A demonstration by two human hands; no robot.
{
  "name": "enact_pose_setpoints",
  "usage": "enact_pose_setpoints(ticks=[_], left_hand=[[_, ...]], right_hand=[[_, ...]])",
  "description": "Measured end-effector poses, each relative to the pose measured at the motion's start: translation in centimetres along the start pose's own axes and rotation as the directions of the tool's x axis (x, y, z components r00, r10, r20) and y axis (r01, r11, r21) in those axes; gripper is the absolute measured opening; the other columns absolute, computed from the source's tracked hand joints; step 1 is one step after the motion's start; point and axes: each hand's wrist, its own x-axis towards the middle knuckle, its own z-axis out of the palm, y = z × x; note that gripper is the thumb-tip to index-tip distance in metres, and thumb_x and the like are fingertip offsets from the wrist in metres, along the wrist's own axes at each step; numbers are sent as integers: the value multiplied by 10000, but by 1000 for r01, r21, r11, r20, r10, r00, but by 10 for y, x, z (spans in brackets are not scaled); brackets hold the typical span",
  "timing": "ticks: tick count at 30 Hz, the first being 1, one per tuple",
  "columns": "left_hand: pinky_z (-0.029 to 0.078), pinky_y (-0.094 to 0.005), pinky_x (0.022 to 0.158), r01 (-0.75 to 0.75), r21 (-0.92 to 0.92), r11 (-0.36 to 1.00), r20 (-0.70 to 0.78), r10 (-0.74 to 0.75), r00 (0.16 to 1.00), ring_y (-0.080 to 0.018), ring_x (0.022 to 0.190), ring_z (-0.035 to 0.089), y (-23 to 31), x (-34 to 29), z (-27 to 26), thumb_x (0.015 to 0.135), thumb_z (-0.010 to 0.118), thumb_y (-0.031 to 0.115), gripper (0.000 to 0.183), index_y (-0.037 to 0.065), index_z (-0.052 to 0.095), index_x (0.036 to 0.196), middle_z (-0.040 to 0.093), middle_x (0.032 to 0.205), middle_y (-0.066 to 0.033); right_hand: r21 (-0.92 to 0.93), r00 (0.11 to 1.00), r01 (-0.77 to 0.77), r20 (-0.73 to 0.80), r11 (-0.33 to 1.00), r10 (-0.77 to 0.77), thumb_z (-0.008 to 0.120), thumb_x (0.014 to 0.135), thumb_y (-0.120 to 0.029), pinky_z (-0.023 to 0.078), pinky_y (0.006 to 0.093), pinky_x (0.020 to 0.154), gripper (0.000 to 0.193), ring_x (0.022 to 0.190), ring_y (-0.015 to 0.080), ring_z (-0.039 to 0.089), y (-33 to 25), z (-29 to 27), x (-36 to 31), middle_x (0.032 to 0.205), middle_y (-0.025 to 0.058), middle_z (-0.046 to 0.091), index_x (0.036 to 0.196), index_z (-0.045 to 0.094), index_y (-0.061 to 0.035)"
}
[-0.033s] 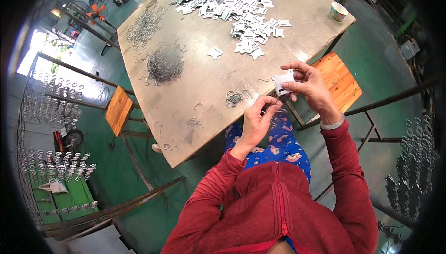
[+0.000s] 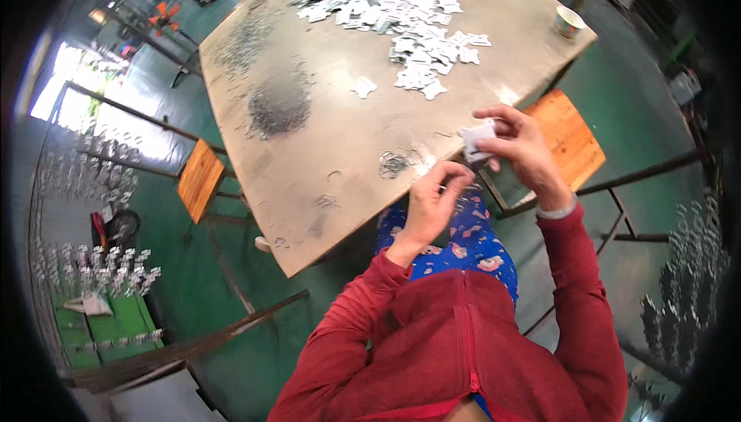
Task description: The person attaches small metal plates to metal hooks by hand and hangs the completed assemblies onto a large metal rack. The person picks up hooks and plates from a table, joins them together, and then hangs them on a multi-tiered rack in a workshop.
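Just past the table's near edge, my right hand (image 2: 527, 152) is closed on a small white flat plate (image 2: 476, 136) with notched corners, pinched between thumb and fingers. My left hand (image 2: 434, 202) is close below it, thumb and fingertips pressed together. Whatever the left fingertips hold is too small and blurred to name. A little tangle of thin wire pieces (image 2: 393, 164) lies on the table (image 2: 340, 140) near the left hand. Farther off, one loose white plate (image 2: 363, 87) lies apart from a large heap of similar plates (image 2: 417, 51).
A dense dark pile of wire pieces (image 2: 279, 105) sits on the table's left, with looser pieces (image 2: 245, 42) beyond. A paper cup (image 2: 569, 22) stands at the far right corner. Wooden stools (image 2: 570, 140) flank the table. Racks of hanging metal parts (image 2: 683, 283) stand at both sides.
The view has shifted slightly, so the table and its piles appear a little farther right, and the picture is more blurred. Both hands keep nearly the same pose.
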Motion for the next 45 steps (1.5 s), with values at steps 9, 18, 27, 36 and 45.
enact_pose_setpoints(ticks=[9,18,27,36,45], left_hand=[[438,-327,852,-159,324,933,82,139,987,-271,1006,552,-14,15,-44,759,691,127,451,40,522,1169,567,1085,-158],[456,-414,731,163,867,472,-303,239,923,-311,834,586,-103,204,-224,827,580,173,176,23,671,834,630,867,-168],[516,-372,738,186,978,-90,-168,180,969,-296,943,545,-159,235,-254,759,568,47,174,3,557,927,565,934,-154],[511,-388,689,-59,997,-54,70,241,968,-323,882,556,-142,182,-221,773,526,30,130,28,548,902,558,898,-170],[493,-462,716,209,890,405,-273,106,956,-406,859,590,-158,208,-240,755,554,14,76,-10,582,821,585,899,-255]], right_hand=[[-281,984,138,-69,950,-163,701,716,41,451,183,537,247,653,76,590,-5,17,-26,784,60,646,927,574,11],[-270,994,28,-97,962,-56,736,698,14,462,197,592,183,671,68,574,-11,21,-29,746,31,625,834,614,20],[-202,987,-19,-160,979,-13,707,713,52,446,183,527,147,600,68,573,-2,13,-28,700,42,628,807,597,29],[-242,991,82,-88,967,-105,717,698,58,447,182,518,168,608,69,580,4,10,-41,706,57,636,807,593,28],[-189,994,85,-55,978,-97,716,713,48,464,185,500,166,620,68,589,-9,22,-59,747,55,642,839,610,23]])
